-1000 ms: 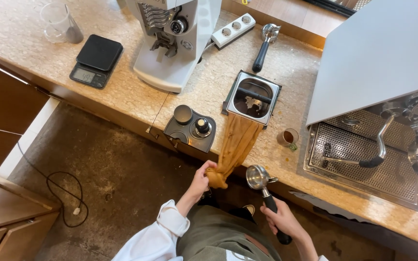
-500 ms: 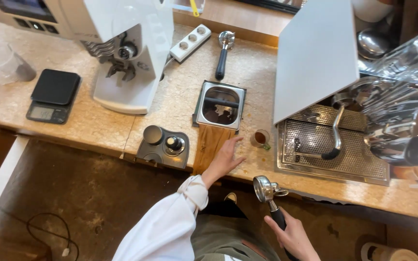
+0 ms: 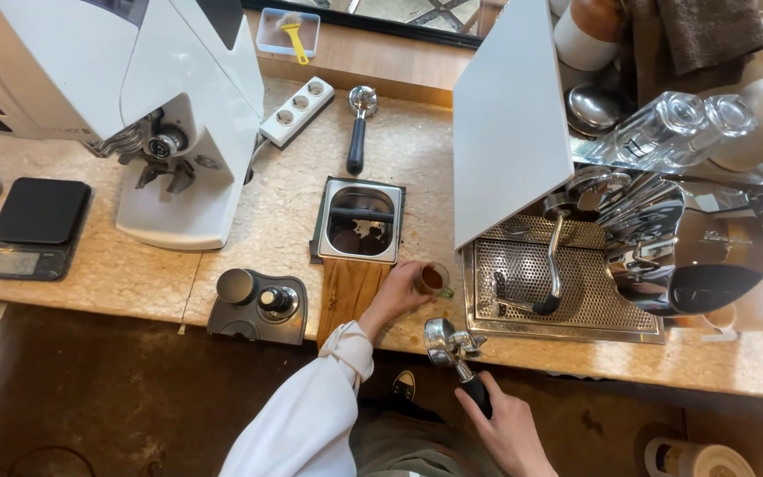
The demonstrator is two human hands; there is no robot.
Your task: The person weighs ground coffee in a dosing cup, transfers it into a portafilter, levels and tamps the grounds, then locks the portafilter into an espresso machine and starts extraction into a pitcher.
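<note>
Near the bottom middle of the frame, the right hand (image 3: 507, 428) is wrapped tight around the black handle of a portafilter (image 3: 452, 346). Its round metal cup sits just over the counter edge, likely held level so nothing spills. The left hand (image 3: 396, 296) reaches up to a small glass cup (image 3: 433, 278) with something dark inside, and its fingers curl around the cup's side. The cup stands on the stone counter (image 3: 134, 274), between the wooden board (image 3: 346, 291) under the knock box (image 3: 359, 221) and the espresso machine's drip tray (image 3: 576, 291). At the far left lies a flat black scale (image 3: 35, 225). At the top, a clear little tray holds a yellow brush (image 3: 291, 29).
</note>
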